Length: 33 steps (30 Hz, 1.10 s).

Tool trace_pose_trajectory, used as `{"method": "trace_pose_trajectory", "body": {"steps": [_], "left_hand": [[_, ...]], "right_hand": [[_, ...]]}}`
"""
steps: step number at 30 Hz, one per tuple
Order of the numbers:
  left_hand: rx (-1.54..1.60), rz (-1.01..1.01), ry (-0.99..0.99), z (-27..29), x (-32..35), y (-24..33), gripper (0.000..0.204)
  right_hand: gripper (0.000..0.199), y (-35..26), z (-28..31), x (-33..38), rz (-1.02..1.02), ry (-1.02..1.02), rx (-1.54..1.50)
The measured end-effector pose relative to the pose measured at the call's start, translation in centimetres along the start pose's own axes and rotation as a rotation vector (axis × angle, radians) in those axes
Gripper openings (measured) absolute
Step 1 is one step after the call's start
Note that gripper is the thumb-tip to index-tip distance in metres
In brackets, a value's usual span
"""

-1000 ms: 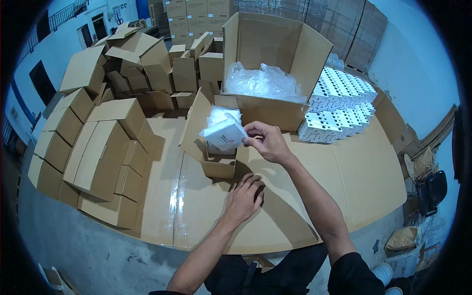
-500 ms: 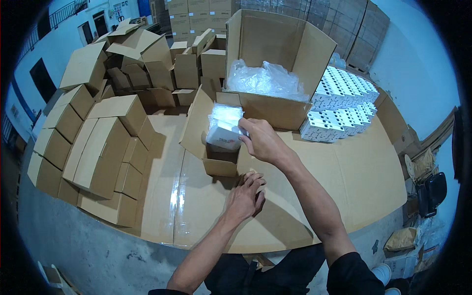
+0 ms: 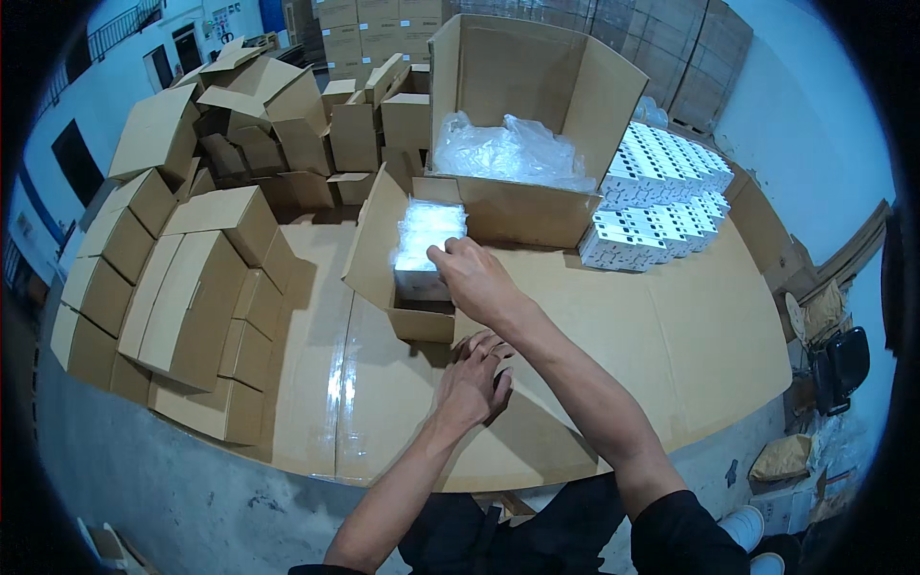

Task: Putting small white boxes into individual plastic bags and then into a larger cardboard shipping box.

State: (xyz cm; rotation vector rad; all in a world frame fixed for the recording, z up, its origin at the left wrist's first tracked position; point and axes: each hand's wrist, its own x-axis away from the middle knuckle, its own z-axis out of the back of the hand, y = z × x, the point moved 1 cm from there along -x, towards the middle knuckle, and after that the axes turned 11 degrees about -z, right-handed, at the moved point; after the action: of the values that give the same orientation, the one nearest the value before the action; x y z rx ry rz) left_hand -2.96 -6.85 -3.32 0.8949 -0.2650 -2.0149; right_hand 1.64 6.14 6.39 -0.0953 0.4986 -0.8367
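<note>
The person's right hand reached over the small open carton, its fingers bent and their tips at the right side of the frontmost of the white packets in clear wrapping. Whether those fingers pinched the packet or merely touched it could not be told. The packets stood in a row inside the carton, running from its far end toward the near wall, where a shadowed gap separated the front packet from the cardboard. The left hand lay palm down on the cardboard-covered table, just beside the carton's near right corner, fingers loosely bent and spread, with nothing seen in its grasp. Directly behind the small carton stood a large open carton, its flaps raised and crumpled clear plastic heaped inside. To the right of that, white boxes with dark markings were stacked in close rows. On the left side of the table rose a stack of closed brown cartons, and beyond it was a jumble of open brown cartons.
</note>
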Motion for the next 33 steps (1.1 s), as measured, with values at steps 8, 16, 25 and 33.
{"method": "trace_pose_trajectory", "body": {"steps": [8,16,25,33], "left_hand": [[0.029,0.099,-0.038,-0.8,0.2,-0.5,0.036],[0.091,0.188,-0.037,0.8,-1.6,1.6,0.026],[0.068,0.002,0.07,-0.5,-3.9,1.0,0.014],[0.094,0.014,0.069,-1.7,-6.0,-0.3,0.016]], "right_hand": [[0.017,1.1,-1.8,0.0,-0.041,0.05,0.07],[0.041,3.9,2.2,4.5,-0.14,-0.007,-0.358],[0.024,19.2,8.7,15.4,-0.363,-0.154,-0.284],[0.016,33.9,14.9,20.1,-0.586,0.157,-0.033]]}}
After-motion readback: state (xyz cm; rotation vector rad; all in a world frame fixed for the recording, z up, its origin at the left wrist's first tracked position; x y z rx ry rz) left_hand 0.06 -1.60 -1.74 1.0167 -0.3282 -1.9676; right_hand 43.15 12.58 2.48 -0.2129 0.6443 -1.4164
